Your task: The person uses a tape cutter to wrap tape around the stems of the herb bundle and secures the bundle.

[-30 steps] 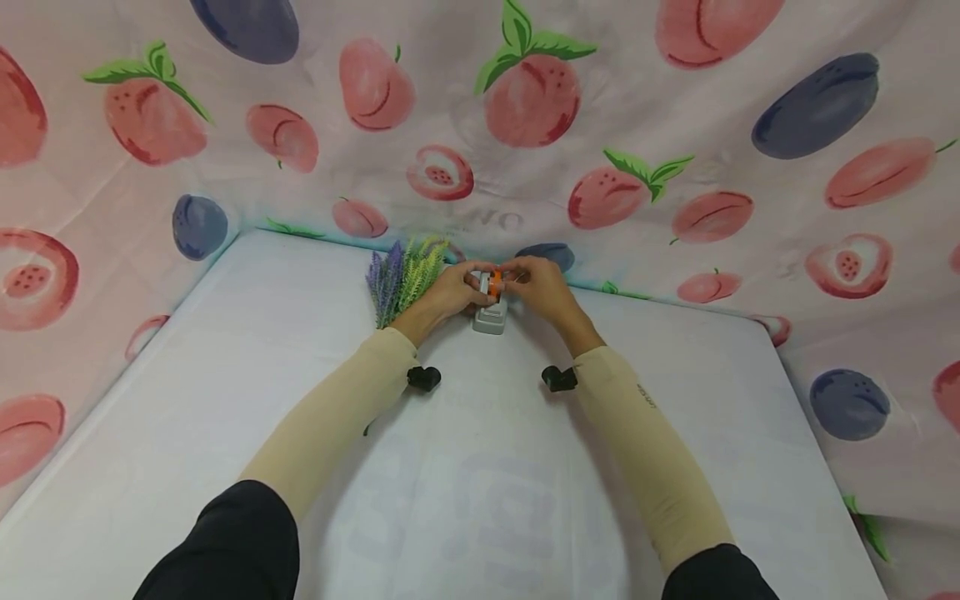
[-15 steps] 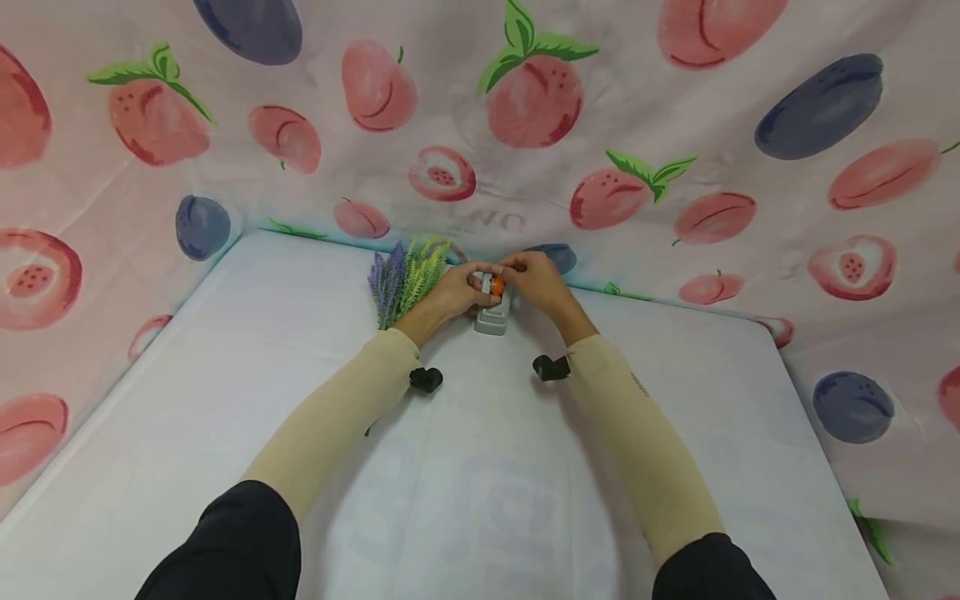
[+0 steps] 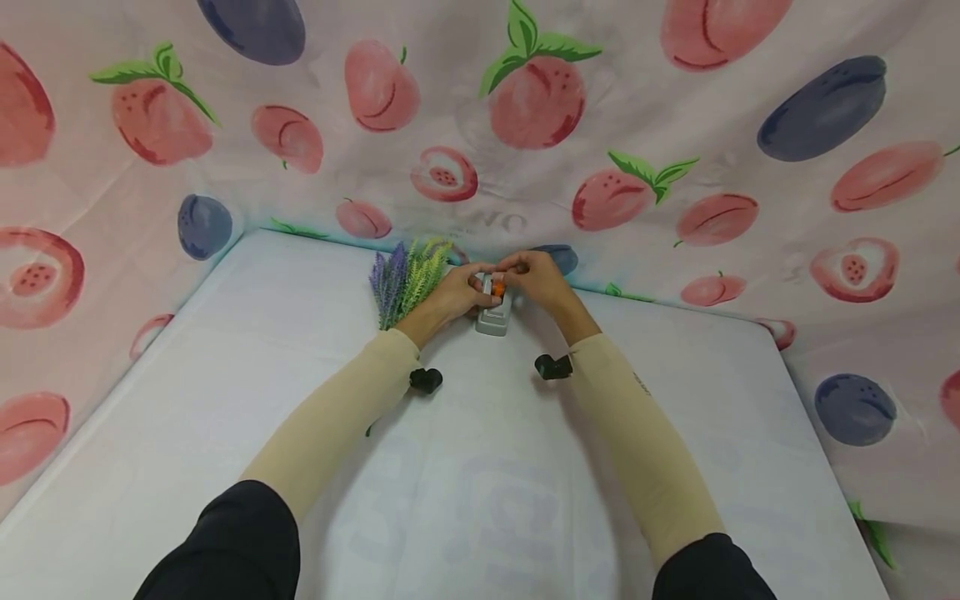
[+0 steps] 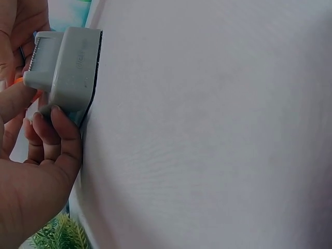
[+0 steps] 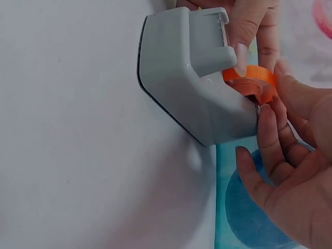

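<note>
A grey tape dispenser [image 3: 492, 322] stands at the table's far edge, its serrated cutter showing in both wrist views. My left hand [image 3: 453, 293] holds it, with curled fingers [image 4: 58, 122] against one side of its body [image 4: 78, 67]. An orange tape roll [image 5: 262, 75] sits partly down in the dispenser's rear opening, somewhat tilted. My right hand [image 3: 538, 282] pinches that roll, thumb on its rim and other fingers near the dispenser's back end. The left thumb [image 5: 241, 57] lies close to the roll's near side. The roll's lower part is hidden inside the dispenser.
Purple artificial flowers [image 3: 387, 283] and yellow-green ones [image 3: 423, 271] lie just left of my left hand. A white cloth covers the table [image 3: 450, 500]. Behind it hangs a fruit-patterned curtain [image 3: 465, 108], close beyond both hands.
My right hand and forearm have shifted slightly left. The orange roll shows less between the hands and appears a little lower in the dispenser. My left hand has kept its hold.
</note>
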Demonstrator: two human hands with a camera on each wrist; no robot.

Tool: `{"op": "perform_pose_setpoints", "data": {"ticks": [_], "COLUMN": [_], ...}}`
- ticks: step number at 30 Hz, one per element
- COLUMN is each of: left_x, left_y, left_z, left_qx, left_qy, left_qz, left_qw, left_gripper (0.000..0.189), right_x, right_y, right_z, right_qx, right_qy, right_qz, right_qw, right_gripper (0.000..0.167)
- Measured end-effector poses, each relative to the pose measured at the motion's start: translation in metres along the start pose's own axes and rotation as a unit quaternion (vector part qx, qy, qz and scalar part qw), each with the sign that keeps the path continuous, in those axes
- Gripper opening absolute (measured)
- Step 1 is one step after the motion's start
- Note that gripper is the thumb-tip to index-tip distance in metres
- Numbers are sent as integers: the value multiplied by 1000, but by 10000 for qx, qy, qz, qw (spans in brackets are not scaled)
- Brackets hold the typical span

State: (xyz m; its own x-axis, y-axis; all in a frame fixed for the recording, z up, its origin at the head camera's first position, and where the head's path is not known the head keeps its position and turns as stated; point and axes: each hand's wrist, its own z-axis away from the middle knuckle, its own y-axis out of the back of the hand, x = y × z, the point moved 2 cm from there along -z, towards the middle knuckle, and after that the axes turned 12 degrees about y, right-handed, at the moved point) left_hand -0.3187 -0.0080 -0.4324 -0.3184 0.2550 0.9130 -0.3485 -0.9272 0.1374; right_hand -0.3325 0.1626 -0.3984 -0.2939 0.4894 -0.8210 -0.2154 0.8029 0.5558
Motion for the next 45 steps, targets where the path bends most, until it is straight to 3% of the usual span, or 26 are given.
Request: {"op": "perform_pose_setpoints", "data": {"ticks": [10, 14, 21, 30, 37, 45], "left_x": [2, 1, 2, 3, 5, 4], "left_y": [0, 0, 0, 2, 2, 2], "left_z": [-1, -1, 0, 2, 4, 4], "left_qx": [-24, -42, -109, -116, -97, -127], "left_qy": [-81, -93, -89, -251, -326, -267], "left_qz": [-83, -110, -250, -633, -709, -651], "left_qw": [9999, 9999, 9996, 9976, 9969, 9974], "left_gripper": [54, 55, 61, 52, 49, 51], "right_x": [-8, -9, -7, -9, -13, -11], "right_y": [4, 3, 4, 4, 0, -3], "right_z": [1, 0, 6, 29, 38, 40], "right_qx": [-493, -551, -222, 273, 378, 776], "right_qy": [177, 220, 284, 266, 571, 318], "right_qz": [166, -24, -170, -537, -1014, -1299], "right_qw": [9985, 9982, 9992, 9978, 9925, 9880], "right_gripper": [23, 19, 20, 22, 23, 34]}}
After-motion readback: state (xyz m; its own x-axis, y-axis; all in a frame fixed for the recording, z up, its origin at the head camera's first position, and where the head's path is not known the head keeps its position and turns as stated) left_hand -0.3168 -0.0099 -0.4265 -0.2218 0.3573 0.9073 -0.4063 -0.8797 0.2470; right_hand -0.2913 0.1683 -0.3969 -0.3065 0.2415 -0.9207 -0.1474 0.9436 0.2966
